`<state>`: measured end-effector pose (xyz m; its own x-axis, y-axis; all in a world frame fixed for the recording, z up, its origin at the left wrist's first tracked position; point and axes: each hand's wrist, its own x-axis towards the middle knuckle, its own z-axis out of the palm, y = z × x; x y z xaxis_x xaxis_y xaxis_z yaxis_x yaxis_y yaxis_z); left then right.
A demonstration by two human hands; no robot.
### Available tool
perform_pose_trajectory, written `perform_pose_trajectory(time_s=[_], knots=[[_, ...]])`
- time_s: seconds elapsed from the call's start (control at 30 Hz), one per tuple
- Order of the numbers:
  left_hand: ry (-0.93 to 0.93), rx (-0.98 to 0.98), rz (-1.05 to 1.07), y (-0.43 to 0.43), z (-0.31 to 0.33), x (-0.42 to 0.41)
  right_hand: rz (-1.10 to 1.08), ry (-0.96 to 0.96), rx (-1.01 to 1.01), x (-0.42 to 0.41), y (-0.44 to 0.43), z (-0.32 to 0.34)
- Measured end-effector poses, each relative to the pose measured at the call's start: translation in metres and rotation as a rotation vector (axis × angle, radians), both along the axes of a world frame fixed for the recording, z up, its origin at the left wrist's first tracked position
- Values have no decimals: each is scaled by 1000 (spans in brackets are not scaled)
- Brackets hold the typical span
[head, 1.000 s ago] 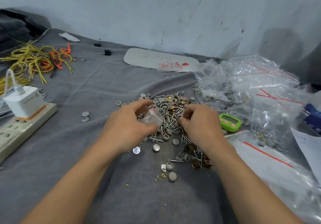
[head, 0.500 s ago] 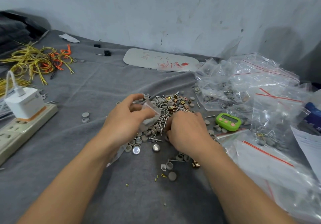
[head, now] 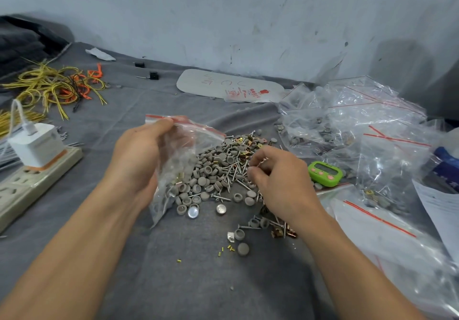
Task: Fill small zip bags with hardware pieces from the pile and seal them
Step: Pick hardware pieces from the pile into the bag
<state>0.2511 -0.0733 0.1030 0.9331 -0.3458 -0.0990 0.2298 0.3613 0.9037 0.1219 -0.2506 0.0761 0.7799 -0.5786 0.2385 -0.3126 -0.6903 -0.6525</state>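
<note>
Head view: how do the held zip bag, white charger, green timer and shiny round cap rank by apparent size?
1. zip bag, held in the left hand
2. white charger
3. green timer
4. shiny round cap, clearly smallest

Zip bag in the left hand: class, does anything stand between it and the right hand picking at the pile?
Nothing visible does. The left hand holds the zip bag upright at the edge of the pile; the right hand pinches hardware pieces on the far side. Only the low pile lies between them.

Soft even daylight, wide-angle edge distortion
</note>
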Motion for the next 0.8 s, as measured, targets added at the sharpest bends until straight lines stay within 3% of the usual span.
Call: perform_pose_trajectory(time_s=[0.1,0.2,0.27,0.4,0.47,0.53,0.63,0.73,0.8], knots=[[-6,-59,-73,-4,0,-5,64,-93,204,0,8,4],[-176,15,-426,-11,-7,-18,58,-195,610,1,12,8],[-250,121,-575,-13,-12,-22,-27,-154,835,2,12,9],[-369,435,-98,-2,-12,-4,-130,-27,1062,-2,6,10],[-475,639,-51,10,-14,6,-83,-5,1101,-4,3,7],[-552,839,-189,19,-19,12,-35,54,1021,-6,2,2],[-660,1100,-349,22,-24,10,21,167,692,-7,3,-5],[-653,1113,-340,21,-27,7,-17,297,251,-7,0,-10],[-620,1107,-382,25,-28,8,-42,374,60,-7,0,-12]])
